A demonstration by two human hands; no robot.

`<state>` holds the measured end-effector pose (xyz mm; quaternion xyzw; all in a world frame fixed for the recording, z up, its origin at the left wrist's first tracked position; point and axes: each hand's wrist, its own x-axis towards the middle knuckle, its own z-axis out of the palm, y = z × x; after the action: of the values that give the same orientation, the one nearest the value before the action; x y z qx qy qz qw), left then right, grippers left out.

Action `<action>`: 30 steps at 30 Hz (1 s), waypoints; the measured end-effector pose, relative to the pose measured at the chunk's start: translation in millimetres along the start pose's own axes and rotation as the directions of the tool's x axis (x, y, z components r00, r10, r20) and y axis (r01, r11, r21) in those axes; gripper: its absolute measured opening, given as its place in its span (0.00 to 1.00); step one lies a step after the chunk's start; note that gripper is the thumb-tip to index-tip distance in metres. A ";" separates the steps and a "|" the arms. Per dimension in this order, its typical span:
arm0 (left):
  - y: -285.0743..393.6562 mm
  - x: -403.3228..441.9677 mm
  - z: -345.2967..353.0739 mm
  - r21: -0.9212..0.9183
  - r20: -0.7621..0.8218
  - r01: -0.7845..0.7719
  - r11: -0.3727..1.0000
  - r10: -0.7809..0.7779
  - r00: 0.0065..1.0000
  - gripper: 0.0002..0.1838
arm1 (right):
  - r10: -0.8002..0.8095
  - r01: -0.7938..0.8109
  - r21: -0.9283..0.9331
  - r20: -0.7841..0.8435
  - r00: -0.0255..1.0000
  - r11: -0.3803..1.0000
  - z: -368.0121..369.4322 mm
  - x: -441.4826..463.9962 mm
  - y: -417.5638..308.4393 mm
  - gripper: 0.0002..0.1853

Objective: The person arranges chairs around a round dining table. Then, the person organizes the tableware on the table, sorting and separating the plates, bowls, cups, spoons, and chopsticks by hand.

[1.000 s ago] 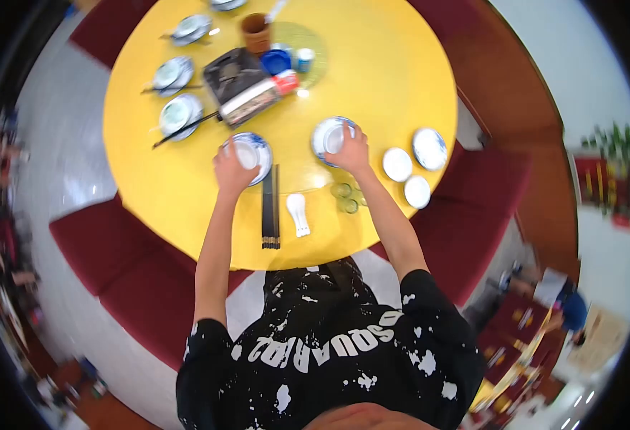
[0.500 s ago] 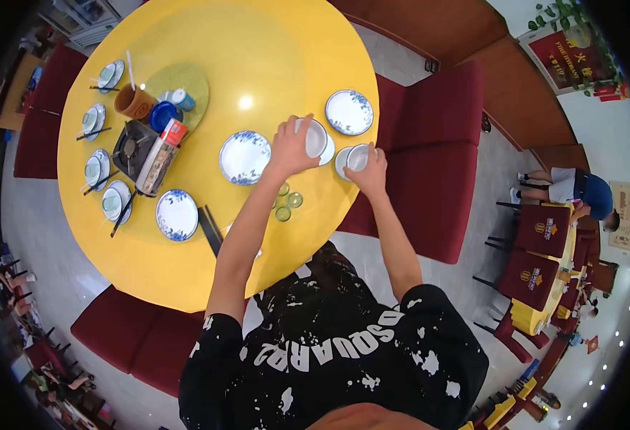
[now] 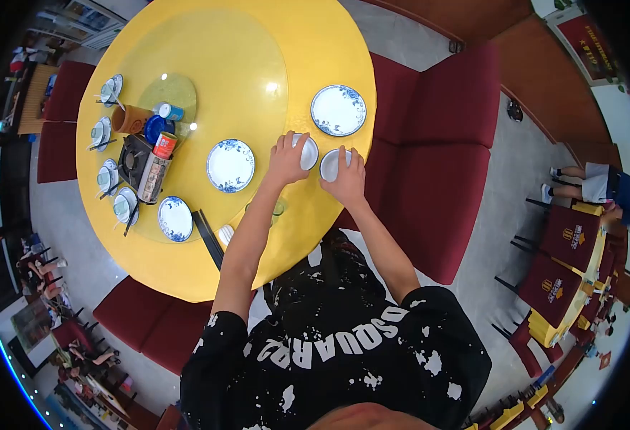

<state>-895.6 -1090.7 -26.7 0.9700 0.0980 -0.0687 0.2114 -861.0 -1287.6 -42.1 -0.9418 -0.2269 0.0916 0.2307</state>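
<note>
My left hand (image 3: 289, 160) is closed around the rim of a white bowl (image 3: 309, 153). Just to its right, my right hand (image 3: 349, 179) grips a second white bowl (image 3: 329, 165), fingers over the far rim. The two bowls are side by side near the table's right edge; whether others are stacked beneath them cannot be told. Beyond them lies a blue-patterned plate (image 3: 339, 110), and another such plate (image 3: 230, 165) is left of my left hand. Small green glasses (image 3: 278, 208) are partly hidden behind my left forearm.
The round yellow table (image 3: 186, 269) also holds a third plate (image 3: 176, 218), black chopsticks (image 3: 208, 239), white spoons (image 3: 226, 233), a portable stove (image 3: 134, 159), a brown container (image 3: 130, 119) and several place settings. Dark red chairs (image 3: 430, 208) stand close around it.
Both hands, with the bowls, have moved closer together; the right hand has shifted left and the left hand slightly down. The view has shifted, and the green glasses are now more covered by my left arm.
</note>
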 end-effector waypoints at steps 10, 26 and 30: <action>-17.2 -5.6 9.6 -0.105 -0.035 -0.047 0.993 0.043 0.998 0.59 | 0.027 -0.025 -0.139 0.011 1.000 0.990 -7.8 -0.9 -15.0 0.54; -272.4 -320.3 42.1 -0.748 -0.366 0.617 0.245 -0.927 -0.076 0.27 | -0.175 0.158 0.107 0.175 0.969 0.982 148.3 61.2 -212.7 0.25; -328.2 -336.0 61.2 -0.858 -0.112 0.510 0.058 -0.991 -0.076 0.26 | -0.054 0.034 0.207 0.091 0.994 0.978 170.7 63.4 -199.4 0.14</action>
<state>-1299.5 -878.2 -153.4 0.4937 0.7623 0.2432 0.3405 -929.3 -1033.0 -101.1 -0.9023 -0.2478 0.1544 0.3173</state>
